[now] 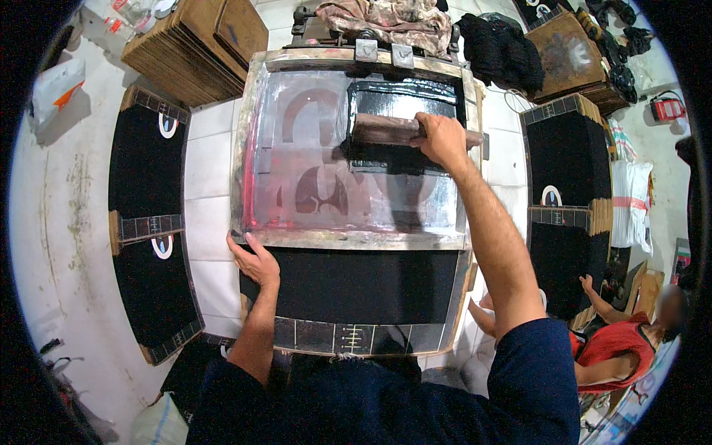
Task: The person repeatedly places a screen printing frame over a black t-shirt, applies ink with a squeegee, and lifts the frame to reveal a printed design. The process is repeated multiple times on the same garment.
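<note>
A screen-printing frame (356, 239) with a taped wooden border lies flat in front of me, its mesh showing rounded stencil shapes. My right hand (440, 139) is closed round the wooden handle of a squeegee (386, 130), which lies crosswise on the mesh at the upper right. Glossy black ink (404, 96) covers the mesh around it. At the near left corner of the frame is my left hand (256, 261), thumb on top and fingers round the outer side. Below the frame, black fabric (348, 285) is stretched on a printing board (319, 335) with ruled markings.
Boards with black fabric (144, 174) (560, 156) stand along both sides. Stacked brown boards (182, 52) are at the far left, more boards (567, 59) far right. Crumpled cloth (386, 22) lies behind the frame. A person in red (612, 356) is at the lower right, reaching toward the right boards.
</note>
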`<state>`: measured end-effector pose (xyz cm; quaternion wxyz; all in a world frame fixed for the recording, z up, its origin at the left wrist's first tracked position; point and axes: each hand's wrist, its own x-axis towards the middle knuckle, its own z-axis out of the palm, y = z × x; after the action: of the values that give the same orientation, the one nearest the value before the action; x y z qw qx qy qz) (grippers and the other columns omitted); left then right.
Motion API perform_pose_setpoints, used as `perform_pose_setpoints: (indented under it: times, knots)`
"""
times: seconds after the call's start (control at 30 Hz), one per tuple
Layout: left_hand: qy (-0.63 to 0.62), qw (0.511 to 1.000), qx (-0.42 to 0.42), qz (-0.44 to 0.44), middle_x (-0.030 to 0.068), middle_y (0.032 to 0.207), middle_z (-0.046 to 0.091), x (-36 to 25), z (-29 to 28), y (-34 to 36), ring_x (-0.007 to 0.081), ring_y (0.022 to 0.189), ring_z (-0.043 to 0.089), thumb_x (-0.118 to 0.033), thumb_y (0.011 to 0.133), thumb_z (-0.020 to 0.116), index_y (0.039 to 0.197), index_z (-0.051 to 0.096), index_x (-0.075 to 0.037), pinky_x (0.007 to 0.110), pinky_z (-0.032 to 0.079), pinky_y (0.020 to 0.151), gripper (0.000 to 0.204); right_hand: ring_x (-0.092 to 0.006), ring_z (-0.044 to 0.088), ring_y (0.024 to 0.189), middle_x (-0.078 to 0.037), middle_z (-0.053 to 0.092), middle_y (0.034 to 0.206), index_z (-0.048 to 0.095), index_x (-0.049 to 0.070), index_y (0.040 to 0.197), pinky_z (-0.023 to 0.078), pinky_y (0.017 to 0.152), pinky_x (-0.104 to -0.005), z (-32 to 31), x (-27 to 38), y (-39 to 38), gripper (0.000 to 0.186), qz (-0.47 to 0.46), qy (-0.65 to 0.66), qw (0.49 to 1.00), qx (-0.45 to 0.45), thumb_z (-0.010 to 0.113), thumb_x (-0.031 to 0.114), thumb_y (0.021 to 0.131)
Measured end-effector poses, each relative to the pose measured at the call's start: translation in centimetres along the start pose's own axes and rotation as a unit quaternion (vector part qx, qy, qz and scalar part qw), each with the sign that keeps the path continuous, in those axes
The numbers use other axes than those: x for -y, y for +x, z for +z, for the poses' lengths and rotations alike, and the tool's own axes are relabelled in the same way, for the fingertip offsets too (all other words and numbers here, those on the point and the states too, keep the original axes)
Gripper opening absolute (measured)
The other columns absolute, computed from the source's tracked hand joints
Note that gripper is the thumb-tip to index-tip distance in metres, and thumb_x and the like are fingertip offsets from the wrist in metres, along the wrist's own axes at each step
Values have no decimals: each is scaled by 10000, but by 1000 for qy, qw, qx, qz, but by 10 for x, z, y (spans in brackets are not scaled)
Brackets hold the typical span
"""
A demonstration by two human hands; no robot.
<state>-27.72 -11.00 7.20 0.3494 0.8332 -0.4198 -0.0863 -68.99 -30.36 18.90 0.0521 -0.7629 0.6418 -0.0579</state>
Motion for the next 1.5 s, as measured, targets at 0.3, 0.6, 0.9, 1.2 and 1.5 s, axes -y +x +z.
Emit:
perform_pose_setpoints:
  times: [0.3, 0.6, 0.9, 1.2, 1.5]
  knots:
    - [-36, 999, -14, 17, 306, 1425, 518, 0, -1, -3, 465, 1282, 513, -363, 1080, 484, 1499, 385, 27, 520, 373, 1072, 581, -289, 687, 946, -50, 724, 920, 650, 151, 1010, 447, 798, -470, 10, 10, -41, 326, 1, 0, 1000, -4, 851, 242, 769]
    - [18, 1000, -13, -16, 298, 1359, 567, -12, -3, -4, 462, 1188, 564, -333, 1091, 471, 1509, 375, 3, 523, 393, 1018, 545, -314, 714, 981, -97, 752, 1040, 679, 143, 1070, 517, 800, -505, 4, -48, 124, 363, 35, -46, 998, 10, 839, 295, 782]
    - [-16, 999, -35, 14, 323, 1333, 583, -14, -2, -2, 467, 1156, 589, -311, 1086, 482, 1495, 398, 23, 527, 429, 990, 534, -266, 648, 954, -35, 677, 971, 643, 149, 1041, 432, 783, -436, 29, -14, 30, 338, -9, -58, 990, -125, 772, 64, 740]
    - [-14, 998, -46, 28, 340, 1336, 577, -14, -3, -1, 483, 1210, 583, -266, 1076, 513, 1468, 422, 56, 523, 437, 1020, 516, -274, 677, 986, -32, 703, 1005, 630, 175, 1082, 495, 800, -470, 30, -52, 119, 360, -26, -77, 986, -149, 803, 146, 767]
    - [5, 999, -37, 23, 355, 1332, 574, -20, -7, -1, 499, 1185, 580, -316, 1083, 493, 1472, 425, 44, 521, 434, 995, 534, -264, 659, 996, -28, 668, 981, 642, 165, 1078, 454, 832, -458, 7, 4, -9, 343, 23, -60, 998, 22, 805, 133, 777]
